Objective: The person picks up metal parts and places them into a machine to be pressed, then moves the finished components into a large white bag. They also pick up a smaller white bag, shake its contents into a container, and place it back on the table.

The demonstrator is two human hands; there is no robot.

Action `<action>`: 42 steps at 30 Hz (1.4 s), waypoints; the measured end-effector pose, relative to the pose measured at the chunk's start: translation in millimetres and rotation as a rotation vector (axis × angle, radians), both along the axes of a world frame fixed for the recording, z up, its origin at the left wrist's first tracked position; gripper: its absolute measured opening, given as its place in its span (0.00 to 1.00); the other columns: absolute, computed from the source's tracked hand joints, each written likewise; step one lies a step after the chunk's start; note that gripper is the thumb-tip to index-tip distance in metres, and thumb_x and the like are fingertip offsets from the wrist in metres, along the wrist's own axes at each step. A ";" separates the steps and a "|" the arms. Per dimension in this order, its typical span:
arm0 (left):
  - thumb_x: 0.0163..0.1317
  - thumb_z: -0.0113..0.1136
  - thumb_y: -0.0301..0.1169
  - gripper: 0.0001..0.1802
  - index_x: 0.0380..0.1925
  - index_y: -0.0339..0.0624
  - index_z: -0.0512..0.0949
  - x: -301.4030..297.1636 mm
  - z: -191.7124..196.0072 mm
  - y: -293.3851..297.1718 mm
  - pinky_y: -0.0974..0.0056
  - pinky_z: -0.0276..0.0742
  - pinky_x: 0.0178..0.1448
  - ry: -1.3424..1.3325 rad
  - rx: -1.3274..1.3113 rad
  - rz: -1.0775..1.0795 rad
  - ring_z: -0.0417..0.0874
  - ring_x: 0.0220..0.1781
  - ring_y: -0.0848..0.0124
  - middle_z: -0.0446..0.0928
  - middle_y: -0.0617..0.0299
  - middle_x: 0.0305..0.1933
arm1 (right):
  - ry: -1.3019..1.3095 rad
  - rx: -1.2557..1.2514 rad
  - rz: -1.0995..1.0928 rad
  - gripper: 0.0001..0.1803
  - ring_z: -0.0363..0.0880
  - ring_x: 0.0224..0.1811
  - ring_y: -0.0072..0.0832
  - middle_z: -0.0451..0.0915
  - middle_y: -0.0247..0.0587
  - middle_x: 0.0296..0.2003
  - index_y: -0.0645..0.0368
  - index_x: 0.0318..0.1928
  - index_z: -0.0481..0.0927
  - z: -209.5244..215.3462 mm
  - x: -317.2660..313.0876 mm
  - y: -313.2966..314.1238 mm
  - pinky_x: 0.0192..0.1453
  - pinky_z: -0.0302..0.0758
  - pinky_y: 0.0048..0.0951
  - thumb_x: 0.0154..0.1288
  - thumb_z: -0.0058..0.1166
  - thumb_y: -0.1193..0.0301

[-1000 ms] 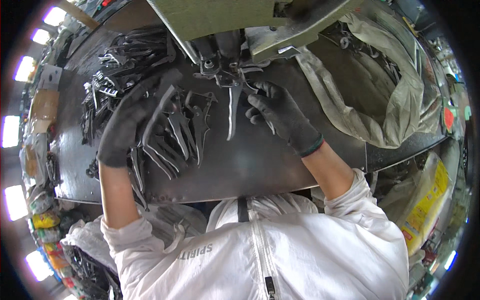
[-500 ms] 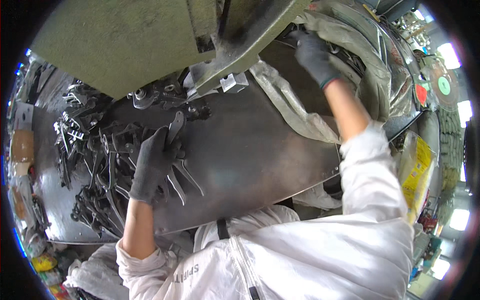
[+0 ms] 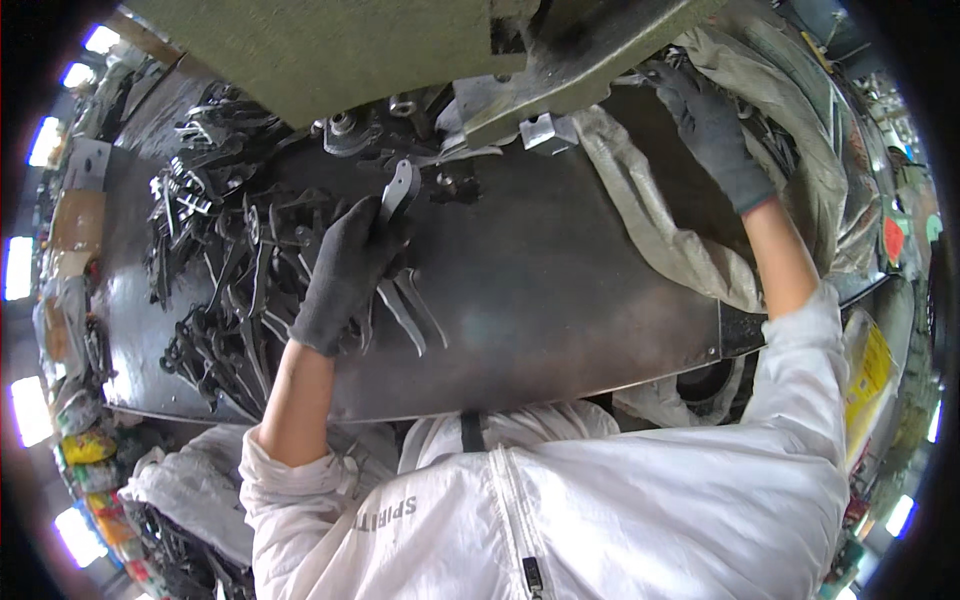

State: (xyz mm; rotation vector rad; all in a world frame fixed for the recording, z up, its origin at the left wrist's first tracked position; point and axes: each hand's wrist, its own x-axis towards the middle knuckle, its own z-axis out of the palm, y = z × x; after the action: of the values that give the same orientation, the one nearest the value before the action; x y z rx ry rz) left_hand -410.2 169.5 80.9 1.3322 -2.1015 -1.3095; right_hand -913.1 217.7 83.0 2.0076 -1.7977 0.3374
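Observation:
My left hand (image 3: 345, 275), in a dark grey glove, is closed around a curved flat metal handle (image 3: 401, 188) whose rounded, holed end sticks up past the thumb. More curved metal handles (image 3: 412, 315) stick out below the same hand; whether they are gripped too is hidden. Beside it spreads a pile of dark metal handles (image 3: 235, 290). At the far right my right hand (image 3: 712, 140), gloved alike, reaches into the mouth of a woven sack (image 3: 640, 225). Its fingers are stretched toward metal parts there, the tips partly lost against the dark.
A large green machine body (image 3: 330, 50) overhangs the dark metal table (image 3: 540, 280). Under it sit a small metal block (image 3: 548, 132) and bolted fittings (image 3: 345, 130). Shinier metal parts (image 3: 185, 190) lie at the far left. A yellow-printed bag (image 3: 870, 385) stands right of my arm.
The view has shifted, so table and machine sit higher and farther right. My left hand still grips the handle. My right hand stays at the sack, its fingers now clearer and more stretched.

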 end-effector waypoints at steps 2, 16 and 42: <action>0.78 0.57 0.42 0.19 0.44 0.33 0.78 -0.7 13.1 8.2 0.67 0.75 0.33 0.215 0.162 0.080 0.77 0.28 0.77 0.78 0.66 0.31 | -0.336 -0.047 0.183 0.18 0.87 0.48 0.35 0.86 0.41 0.52 0.55 0.63 0.79 14.6 78.5 18.3 0.51 0.83 0.39 0.78 0.56 0.65; 0.80 0.53 0.42 0.22 0.51 0.31 0.81 -16.4 8.3 10.8 0.63 0.79 0.49 0.301 0.034 -0.030 0.83 0.41 0.71 0.85 0.55 0.39 | -1.965 0.400 0.134 0.13 0.84 0.36 0.18 0.86 0.35 0.41 0.62 0.55 0.83 30.2 271.1 39.6 0.35 0.80 0.19 0.77 0.58 0.70; 0.68 0.54 0.31 0.15 0.51 0.45 0.84 91.0 -22.6 -215.9 0.48 0.81 0.62 -0.922 -0.788 -0.135 0.84 0.61 0.47 0.85 0.45 0.53 | -1.937 0.530 -0.034 0.16 0.82 0.32 0.19 0.81 0.35 0.41 0.63 0.62 0.76 3.7 289.6 29.3 0.35 0.84 0.22 0.78 0.54 0.73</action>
State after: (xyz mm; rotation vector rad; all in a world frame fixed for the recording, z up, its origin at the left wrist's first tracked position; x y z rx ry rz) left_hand -319.2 -46.4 58.4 1.5308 -2.8221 0.2847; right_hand -623.5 247.1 86.7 1.7372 -2.9587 2.6910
